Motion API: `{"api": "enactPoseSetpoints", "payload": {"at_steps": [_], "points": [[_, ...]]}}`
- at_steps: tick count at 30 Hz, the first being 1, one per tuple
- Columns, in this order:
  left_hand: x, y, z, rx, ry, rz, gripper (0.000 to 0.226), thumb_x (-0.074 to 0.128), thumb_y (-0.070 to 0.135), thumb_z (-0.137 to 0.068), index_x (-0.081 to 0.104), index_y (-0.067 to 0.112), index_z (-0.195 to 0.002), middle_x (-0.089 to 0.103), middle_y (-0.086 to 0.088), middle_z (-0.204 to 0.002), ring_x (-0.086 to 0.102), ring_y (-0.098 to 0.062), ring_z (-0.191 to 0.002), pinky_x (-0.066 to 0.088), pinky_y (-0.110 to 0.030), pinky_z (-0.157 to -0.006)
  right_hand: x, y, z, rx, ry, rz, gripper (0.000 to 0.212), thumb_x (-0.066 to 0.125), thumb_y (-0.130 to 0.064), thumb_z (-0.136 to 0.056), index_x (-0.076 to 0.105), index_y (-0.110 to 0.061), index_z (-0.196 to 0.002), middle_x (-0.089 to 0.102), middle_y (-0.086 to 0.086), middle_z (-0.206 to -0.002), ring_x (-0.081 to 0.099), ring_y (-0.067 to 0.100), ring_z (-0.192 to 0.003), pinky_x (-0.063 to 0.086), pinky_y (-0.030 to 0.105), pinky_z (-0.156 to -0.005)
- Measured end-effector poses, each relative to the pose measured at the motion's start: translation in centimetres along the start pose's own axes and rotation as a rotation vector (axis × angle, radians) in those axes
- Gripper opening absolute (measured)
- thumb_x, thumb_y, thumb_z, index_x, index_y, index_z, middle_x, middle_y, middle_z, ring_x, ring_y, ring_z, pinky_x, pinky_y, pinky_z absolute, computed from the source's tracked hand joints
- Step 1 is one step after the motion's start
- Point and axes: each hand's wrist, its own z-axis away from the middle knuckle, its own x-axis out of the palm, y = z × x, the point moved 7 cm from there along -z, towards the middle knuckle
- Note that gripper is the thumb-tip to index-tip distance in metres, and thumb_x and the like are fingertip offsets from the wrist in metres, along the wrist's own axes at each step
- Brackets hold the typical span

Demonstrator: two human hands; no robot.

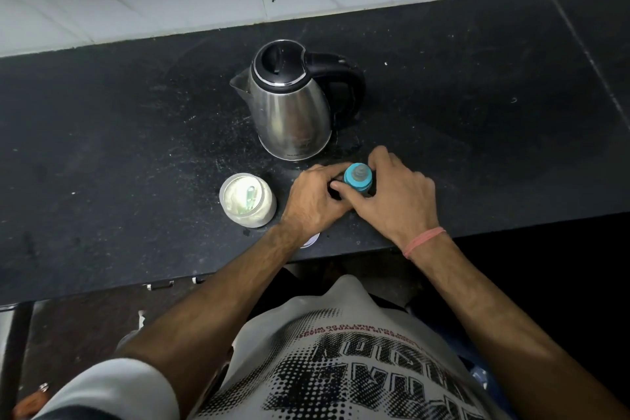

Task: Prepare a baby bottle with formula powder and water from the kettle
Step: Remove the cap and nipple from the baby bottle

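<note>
Head view, upright baby bottle [358, 181], teal collar

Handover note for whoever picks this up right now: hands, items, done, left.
Left hand: grips the baby bottle from its left side.
Right hand: holds the bottle at its teal collar; the nipple is on.
The bottle stands upright on the black counter, in front of the steel kettle, whose lid is closed.
Open powder jar, scoop inside, sits left of the bottle.
Done: cannot tell whether powder or water is already in, the bottle body is hidden.
Left: check the contents, add whatever is missing, cap tight.
</note>
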Motion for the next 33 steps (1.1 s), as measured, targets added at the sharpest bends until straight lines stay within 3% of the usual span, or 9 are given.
{"api": "enactPoseSetpoints", "payload": {"at_steps": [4,8,13,15,18,26,33], "points": [[0.1,0.0,0.1,0.013,-0.006,0.003,0.050,0.083,0.038,-0.091,0.078,0.037,-0.141,0.082,0.020,-0.127,0.069,-0.006,-0.107,0.060,-0.041,-0.099,0.4,0.3,-0.9,-0.062,0.020,0.132,0.081,0.039,-0.097,-0.090,0.066,-0.021,-0.096,0.069,0.000,-0.078,0.072,0.026,-0.075,0.045,0.035,-0.067],[-0.1,0.0,-0.2,0.013,-0.003,-0.001,0.051,0.085,0.044,-0.090,0.078,0.040,-0.140,0.081,0.024,-0.128,0.070,-0.008,-0.104,0.061,-0.041,-0.095,0.6,0.3,-1.4,-0.069,0.031,0.177,0.084,0.031,-0.098,-0.092,0.067,-0.024,-0.075,0.063,-0.001,-0.064,0.065,0.023,-0.064,0.052,0.035,-0.065],[-0.1,-0.3,-0.7,0.052,-0.034,0.006,0.036,0.091,0.042,-0.088,0.083,0.038,-0.124,0.080,0.027,-0.130,0.072,-0.012,-0.101,0.060,-0.042,-0.096,0.9,-0.1,-2.4,-0.083,-0.046,0.201,0.068,0.046,-0.083,-0.094,0.066,-0.021,-0.075,0.062,0.001,-0.071,0.059,0.024,-0.070,0.043,0.035,-0.067],[-0.2,-0.3,-0.8,0.048,-0.039,0.013,0.041,0.093,0.037,-0.089,0.085,0.035,-0.129,0.082,0.024,-0.125,0.072,-0.012,-0.098,0.060,-0.038,-0.095,0.7,-0.4,-2.7,-0.125,-0.029,0.207,0.065,0.047,-0.081,-0.094,0.063,-0.022,-0.073,0.060,-0.001,-0.068,0.056,0.022,-0.067,0.039,0.034,-0.066],[-0.4,-0.1,-0.9,0.061,-0.035,-0.005,0.052,0.094,0.037,-0.088,0.082,0.035,-0.139,0.085,0.018,-0.122,0.072,-0.015,-0.098,0.060,-0.037,-0.093,0.6,-0.4,-2.8,-0.238,-0.003,0.248,0.068,0.041,-0.082,-0.096,0.057,-0.022,-0.068,0.058,-0.002,-0.063,0.058,0.021,-0.062,0.040,0.034,-0.064],[-0.4,-0.4,-1.4,0.094,-0.044,-0.037,0.059,0.089,0.050,-0.086,0.080,0.035,-0.142,0.085,0.011,-0.106,0.073,-0.014,-0.091,0.062,-0.041,-0.085,0.0,-0.9,-4.2,-0.545,0.056,0.350,0.075,0.029,-0.084,-0.095,0.055,-0.022,-0.063,0.052,-0.003,-0.054,0.046,0.019,-0.049,0.031,0.031,-0.060],[-0.5,0.3,-2.0,0.153,-0.128,-0.038,0.051,0.094,0.041,-0.088,0.083,0.032,-0.137,0.084,0.015,-0.102,0.067,-0.001,-0.085,0.055,-0.025,-0.082,0.1,-1.1,-4.5,-0.690,0.060,0.465,0.077,0.027,-0.083,-0.097,0.063,-0.020,-0.071,0.062,0.000,-0.059,0.051,0.021,-0.049,0.029,0.031,-0.056]]}}
